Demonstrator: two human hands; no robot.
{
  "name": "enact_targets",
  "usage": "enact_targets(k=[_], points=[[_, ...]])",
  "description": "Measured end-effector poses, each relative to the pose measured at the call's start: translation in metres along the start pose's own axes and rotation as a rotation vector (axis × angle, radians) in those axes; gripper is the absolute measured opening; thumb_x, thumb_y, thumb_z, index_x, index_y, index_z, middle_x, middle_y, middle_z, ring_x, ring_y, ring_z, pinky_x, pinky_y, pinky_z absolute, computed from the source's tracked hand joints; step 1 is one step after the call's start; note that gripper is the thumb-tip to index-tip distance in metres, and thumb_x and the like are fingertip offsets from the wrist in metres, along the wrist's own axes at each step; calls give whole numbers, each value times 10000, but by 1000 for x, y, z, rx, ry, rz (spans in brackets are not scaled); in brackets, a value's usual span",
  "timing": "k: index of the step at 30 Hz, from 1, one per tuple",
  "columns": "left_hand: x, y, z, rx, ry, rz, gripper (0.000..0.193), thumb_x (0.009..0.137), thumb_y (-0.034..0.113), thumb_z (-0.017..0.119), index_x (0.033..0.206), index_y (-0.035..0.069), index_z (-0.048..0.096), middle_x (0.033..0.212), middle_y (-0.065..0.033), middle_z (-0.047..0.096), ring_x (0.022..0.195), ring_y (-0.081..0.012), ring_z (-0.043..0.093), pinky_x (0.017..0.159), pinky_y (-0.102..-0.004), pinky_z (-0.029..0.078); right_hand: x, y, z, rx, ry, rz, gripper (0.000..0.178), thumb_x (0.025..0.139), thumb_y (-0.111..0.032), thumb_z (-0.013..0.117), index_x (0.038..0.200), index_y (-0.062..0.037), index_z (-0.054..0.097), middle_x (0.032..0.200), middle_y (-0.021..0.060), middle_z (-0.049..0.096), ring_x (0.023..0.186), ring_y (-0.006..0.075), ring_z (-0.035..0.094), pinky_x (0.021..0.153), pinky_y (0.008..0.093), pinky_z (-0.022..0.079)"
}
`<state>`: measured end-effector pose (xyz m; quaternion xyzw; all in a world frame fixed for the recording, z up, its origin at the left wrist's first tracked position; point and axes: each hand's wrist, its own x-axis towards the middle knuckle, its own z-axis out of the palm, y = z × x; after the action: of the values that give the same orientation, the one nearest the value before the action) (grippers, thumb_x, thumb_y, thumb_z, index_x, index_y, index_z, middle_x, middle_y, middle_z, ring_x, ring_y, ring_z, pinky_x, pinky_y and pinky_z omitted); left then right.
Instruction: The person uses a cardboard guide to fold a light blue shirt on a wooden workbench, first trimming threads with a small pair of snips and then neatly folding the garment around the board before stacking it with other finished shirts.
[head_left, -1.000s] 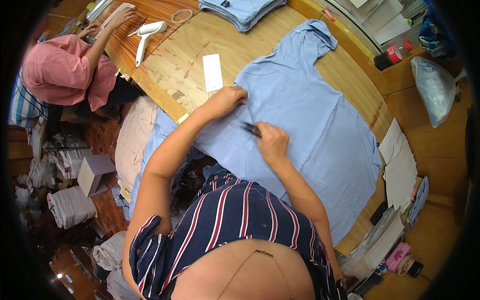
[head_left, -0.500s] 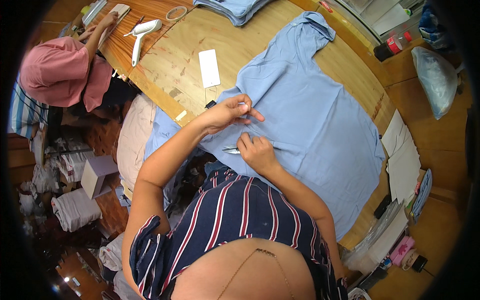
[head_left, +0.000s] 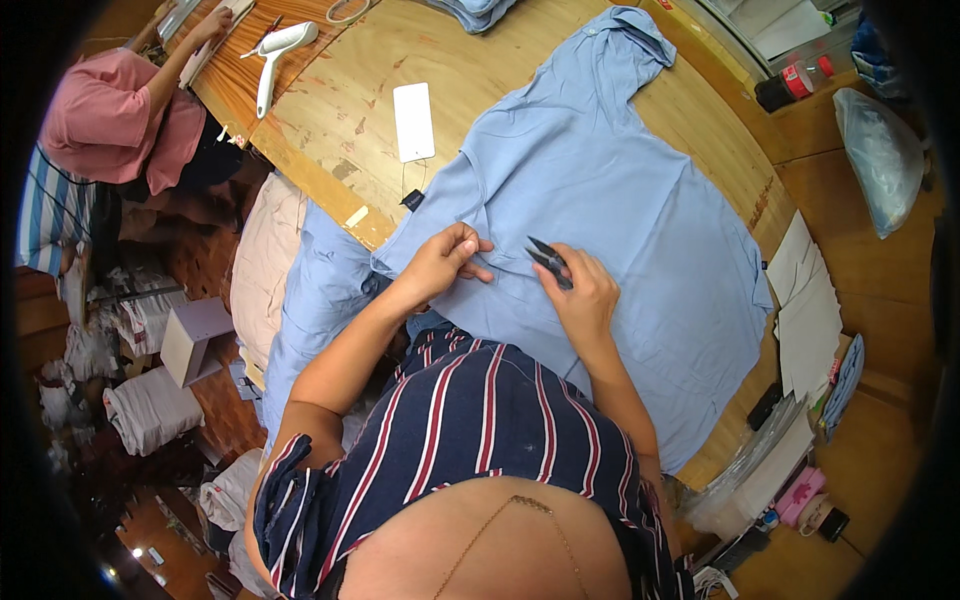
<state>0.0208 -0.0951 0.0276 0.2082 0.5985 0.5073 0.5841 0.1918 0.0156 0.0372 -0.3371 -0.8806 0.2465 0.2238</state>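
Right hand [head_left: 587, 292] grips dark snips [head_left: 556, 270] over the blue shirt [head_left: 630, 230] — left hand [head_left: 447, 264] half-curled, cannot tell if pinching

Room to pass lies over the worktop [head_left: 350, 110] near its left edge, between lint roller [head_left: 276, 58] and white tag [head_left: 413, 123]; the blue shirt [head_left: 620, 210] covers the near edge, white papers [head_left: 803, 320] flank the right

The left forearm [head_left: 365, 338] slants up rightward to the left grip [head_left: 445, 262] near mid-frame, fingers [head_left: 478, 272] bent; the right forearm [head_left: 613, 388] leans up leftward to the curled right grip [head_left: 587, 295].
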Motion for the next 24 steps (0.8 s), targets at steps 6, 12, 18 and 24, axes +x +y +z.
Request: enact_targets(k=[6, 12, 18, 24], points=[[-4, 6, -9, -166, -57, -118, 172, 917, 226, 365, 858, 81, 436, 1153, -153, 485, 1012, -219, 526, 788, -300, 468, -4, 3, 22, 163, -8, 2, 264, 665, -200, 678, 874, -73, 577, 743, 47, 594, 592, 211, 576, 516, 303, 435], [-7, 2, -11, -451, -19, -111, 167, 906, 239, 400, 835, 89, 427, 1137, -158, 493, 933, -185, 548, 778, -268, 459, -18, 3, 19, -97, -41, -332, 260, 681, -197, 640, 895, -67, 567, 832, 35, 586, 605, 175, 538, 520, 285, 419], [-10, 2, -5, 415, 156, 230, 108, 886, 141, 418, 868, 37, 442, 927, -114, 591, 806, -194, 587, 686, -286, 456, -30, 3, 24, -174, -98, -529, 216, 718, -197, 596, 895, -76, 566, 863, 25, 582, 592, 134, 503, 503, 253, 393], [4, 22, 9, 831, 0, 612, 93, 842, 108, 443, 901, 42, 471, 837, -130, 583, 765, -309, 564, 628, -356, 439, -28, 6, 25, -188, -126, -680, 171, 729, -192, 570, 869, -95, 555, 847, 19, 579, 567, 114, 489, 488, 234, 378]])
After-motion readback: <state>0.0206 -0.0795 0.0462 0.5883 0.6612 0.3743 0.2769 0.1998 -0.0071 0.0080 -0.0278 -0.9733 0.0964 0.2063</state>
